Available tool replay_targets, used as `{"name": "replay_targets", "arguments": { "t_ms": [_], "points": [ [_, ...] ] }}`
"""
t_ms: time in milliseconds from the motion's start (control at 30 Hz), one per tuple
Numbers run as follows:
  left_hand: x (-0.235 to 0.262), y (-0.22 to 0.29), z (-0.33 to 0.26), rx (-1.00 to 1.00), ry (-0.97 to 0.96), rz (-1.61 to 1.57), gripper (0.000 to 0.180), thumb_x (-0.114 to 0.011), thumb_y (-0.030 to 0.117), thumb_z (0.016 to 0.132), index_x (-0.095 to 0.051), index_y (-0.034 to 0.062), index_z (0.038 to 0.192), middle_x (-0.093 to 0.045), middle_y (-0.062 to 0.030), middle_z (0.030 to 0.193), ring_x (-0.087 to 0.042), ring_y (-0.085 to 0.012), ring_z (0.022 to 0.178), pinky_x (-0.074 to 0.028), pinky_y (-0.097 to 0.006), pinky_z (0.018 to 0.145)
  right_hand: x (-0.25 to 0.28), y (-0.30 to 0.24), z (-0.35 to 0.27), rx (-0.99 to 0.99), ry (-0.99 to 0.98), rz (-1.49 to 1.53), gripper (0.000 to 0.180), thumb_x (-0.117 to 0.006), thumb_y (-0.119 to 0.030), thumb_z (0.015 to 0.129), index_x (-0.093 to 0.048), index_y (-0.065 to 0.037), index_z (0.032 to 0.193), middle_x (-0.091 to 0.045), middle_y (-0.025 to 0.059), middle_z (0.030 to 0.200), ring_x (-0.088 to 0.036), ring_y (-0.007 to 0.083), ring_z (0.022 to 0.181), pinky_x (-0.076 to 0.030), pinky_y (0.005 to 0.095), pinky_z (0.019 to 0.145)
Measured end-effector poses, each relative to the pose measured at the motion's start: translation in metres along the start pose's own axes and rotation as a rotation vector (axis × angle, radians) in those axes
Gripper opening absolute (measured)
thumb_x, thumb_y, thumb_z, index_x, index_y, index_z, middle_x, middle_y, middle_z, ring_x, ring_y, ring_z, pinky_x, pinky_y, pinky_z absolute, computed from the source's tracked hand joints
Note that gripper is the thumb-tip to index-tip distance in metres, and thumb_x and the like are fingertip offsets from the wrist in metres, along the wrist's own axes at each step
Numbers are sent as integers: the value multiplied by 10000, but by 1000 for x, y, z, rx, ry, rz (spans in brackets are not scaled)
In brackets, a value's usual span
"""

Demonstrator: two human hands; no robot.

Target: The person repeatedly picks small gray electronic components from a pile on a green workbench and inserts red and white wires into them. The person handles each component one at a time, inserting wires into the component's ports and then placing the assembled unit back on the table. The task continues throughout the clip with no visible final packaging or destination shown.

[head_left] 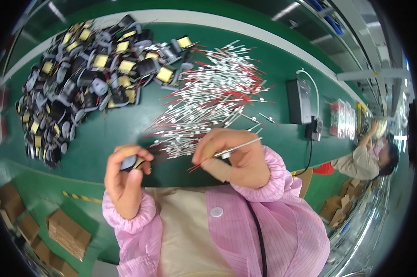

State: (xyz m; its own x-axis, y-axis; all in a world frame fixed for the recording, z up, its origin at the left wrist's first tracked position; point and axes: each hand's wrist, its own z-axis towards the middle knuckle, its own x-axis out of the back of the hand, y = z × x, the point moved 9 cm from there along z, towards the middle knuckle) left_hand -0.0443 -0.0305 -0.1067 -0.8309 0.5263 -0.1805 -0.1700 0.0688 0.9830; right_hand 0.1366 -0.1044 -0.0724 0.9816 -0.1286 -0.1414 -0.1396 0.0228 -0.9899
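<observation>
My left hand [122, 181] is closed around a small grey and black part [128, 162], most of which the fingers cover. A pale yellow patch shows on it near the thumb. In my right hand [243, 159], the thumb and fingers pinch a thin wire lead [247, 144] with a white sleeve, a small white connector and red ends pointing left. The two hands are apart, above the near edge of the green table [125, 124]. Just beyond my right hand lies a large loose pile of similar white and red wire leads [213, 92].
A heap of black and grey parts with yellow pads [93, 69] covers the far left. To the right stand a black box [299, 101] with a cable, a plug adapter [313, 129] and clear containers [341, 119]. Another person [363, 161] sits far right; cardboard boxes [68, 233] lie on the floor.
</observation>
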Motion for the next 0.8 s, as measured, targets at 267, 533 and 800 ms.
{"name": "replay_targets", "arguments": {
  "t_ms": [267, 533, 800],
  "points": [
    [-18, 2, -4, 64, -176, -112, 451, -499, 99, 943, -413, -41, 1363, -555, -181, 1230, -560, -210, 1064, -439, -340, 925, -16, 14, 9, -98, 28, 88, 66, -601, 80, 820, -607, 33, 867, -639, 162, 934, -610, 188, 859, -476, 291, 765],
    [-10, -29, -10, 121, -52, -452, 569, -604, 305, 921, -408, -44, 1326, -496, -138, 1200, -522, -207, 1002, -454, -305, 775, -29, -4, 26, -62, -60, -14, 44, -592, 79, 835, -590, 44, 860, -614, 169, 937, -633, 214, 842, -542, 324, 766],
    [-3, -11, -7, -72, 46, -412, 557, -662, -27, 829, -419, -8, 1330, -514, -141, 1187, -555, -225, 1079, -468, -359, 881, -38, -2, 42, -82, -91, -44, 81, -588, 113, 818, -599, 47, 863, -602, 157, 995, -630, 207, 892, -529, 286, 765]
  ]
}}
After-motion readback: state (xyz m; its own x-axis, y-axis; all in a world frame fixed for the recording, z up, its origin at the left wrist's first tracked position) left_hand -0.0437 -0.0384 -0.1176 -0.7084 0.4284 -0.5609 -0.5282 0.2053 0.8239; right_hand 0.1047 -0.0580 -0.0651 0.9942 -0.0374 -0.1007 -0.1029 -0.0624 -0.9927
